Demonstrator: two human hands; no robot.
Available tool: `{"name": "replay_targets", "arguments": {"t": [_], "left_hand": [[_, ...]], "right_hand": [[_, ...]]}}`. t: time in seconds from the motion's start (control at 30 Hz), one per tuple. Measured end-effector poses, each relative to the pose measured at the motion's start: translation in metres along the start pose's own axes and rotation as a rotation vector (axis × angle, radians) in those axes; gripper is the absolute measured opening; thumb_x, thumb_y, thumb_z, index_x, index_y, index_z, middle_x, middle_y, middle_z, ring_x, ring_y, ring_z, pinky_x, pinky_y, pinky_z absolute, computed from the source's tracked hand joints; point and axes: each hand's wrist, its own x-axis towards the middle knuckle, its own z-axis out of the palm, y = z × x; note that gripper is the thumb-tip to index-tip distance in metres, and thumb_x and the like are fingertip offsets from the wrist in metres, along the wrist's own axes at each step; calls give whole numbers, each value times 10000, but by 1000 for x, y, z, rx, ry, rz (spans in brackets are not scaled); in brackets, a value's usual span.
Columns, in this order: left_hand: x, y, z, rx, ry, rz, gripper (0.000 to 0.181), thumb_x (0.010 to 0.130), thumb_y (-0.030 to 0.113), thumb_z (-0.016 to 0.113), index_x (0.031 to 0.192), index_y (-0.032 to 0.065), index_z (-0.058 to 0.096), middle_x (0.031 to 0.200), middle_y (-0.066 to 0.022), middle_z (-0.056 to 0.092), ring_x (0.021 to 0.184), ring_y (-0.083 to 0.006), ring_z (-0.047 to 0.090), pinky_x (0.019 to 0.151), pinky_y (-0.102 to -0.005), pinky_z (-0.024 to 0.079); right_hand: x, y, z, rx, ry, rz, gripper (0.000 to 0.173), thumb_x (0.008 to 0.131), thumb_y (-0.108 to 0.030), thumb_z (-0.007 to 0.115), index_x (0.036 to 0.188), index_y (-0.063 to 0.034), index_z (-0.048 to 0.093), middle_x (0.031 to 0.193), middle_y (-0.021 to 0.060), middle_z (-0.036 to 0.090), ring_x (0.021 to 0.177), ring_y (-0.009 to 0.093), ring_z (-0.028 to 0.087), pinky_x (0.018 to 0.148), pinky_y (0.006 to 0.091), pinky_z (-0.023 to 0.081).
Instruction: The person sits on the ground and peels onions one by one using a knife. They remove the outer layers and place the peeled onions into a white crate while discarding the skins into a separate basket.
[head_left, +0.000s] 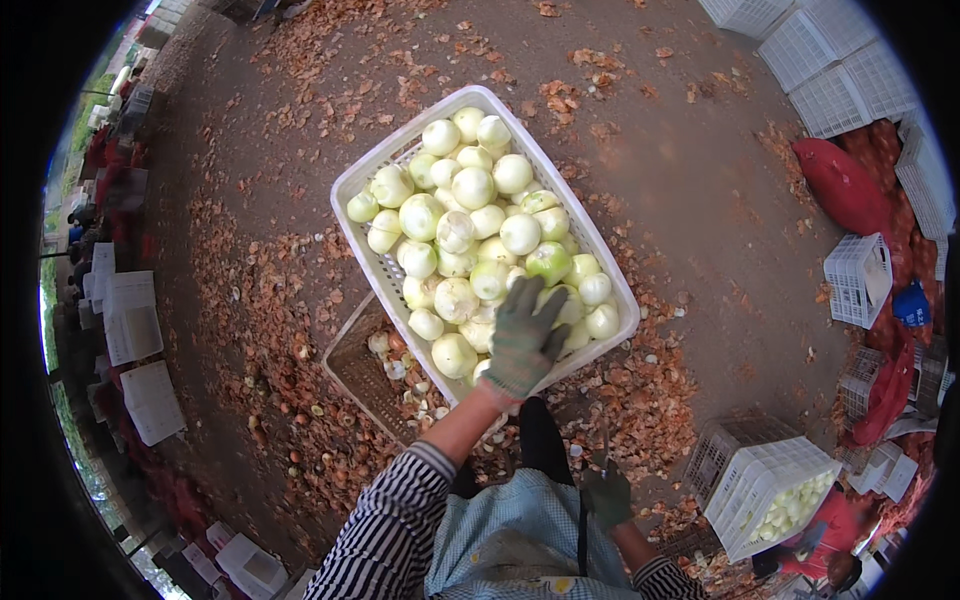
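A white plastic crate (480, 94) full of peeled onions (474, 187) stands in front of me. My left hand (521, 337), in a grey-green knit glove, rests on the onions near the crate's near end. Its fingers are spread over them, and I see no onion gripped. My right hand (609, 495), gloved too, is low beside my blue checked apron (495, 517). From its fist a thin tool (605, 442), apparently a knife, points forward; its outline blurs into the onion skins below.
Under the crate's left side is a brown crate (352, 360) with onions and scraps. Onion skins (285, 442) litter the floor. At right are another crate of peeled onions (791, 506), a person in red (825, 529), red mesh sacks (844, 184) and stacked white crates (832, 75).
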Motion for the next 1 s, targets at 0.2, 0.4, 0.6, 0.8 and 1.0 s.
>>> {"name": "replay_targets", "arguments": {"t": [0.2, 0.4, 0.6, 0.8, 1.0], "left_hand": [[-183, -60, -67, 68, 215, -604, 455, 826, 210, 734, 1226, 18, 633, 1259, -272, 568, 1140, -437, 574, 967, -465, 489], [-371, -83, -90, -340, 112, -1373, 464, 937, 282, 667, 1295, -8, 609, 1286, -216, 626, 1145, -327, 634, 953, -380, 504], [-471, -66, -45, -1180, 449, -1617, 405, 982, 220, 617, 1316, -9, 603, 1297, -137, 638, 1127, -216, 626, 968, -323, 482], [-554, -93, 8, -1141, 164, -1435, 439, 1005, 229, 584, 1377, -2, 544, 1321, -136, 612, 1179, -242, 600, 987, -342, 468], [-621, -118, 24, -1166, 271, -1518, 552, 998, 364, 602, 1392, -11, 510, 1227, -172, 656, 1148, -259, 638, 911, -342, 499]], "right_hand": [[-4, -17, 19, -377, -339, -349, 473, 912, -361, 642, 1306, -103, 593, 939, 85, 693, 738, 229, 691, 673, 376, 550], [10, -8, 78, -804, -479, -898, 389, 887, -294, 677, 1227, -114, 623, 839, 65, 686, 693, 225, 682, 611, 354, 543], [8, -30, 187, -1196, -714, -950, 387, 864, -223, 693, 1240, -152, 638, 933, 123, 698, 773, 296, 692, 662, 406, 551], [16, -35, 364, -1469, -750, -954, 512, 907, -335, 625, 1393, -186, 565, 1015, 211, 706, 931, 391, 681, 799, 456, 542], [39, 17, 544, -1670, -621, -915, 522, 841, -348, 712, 1206, -5, 568, 968, 299, 674, 940, 455, 656, 798, 506, 528]]}}
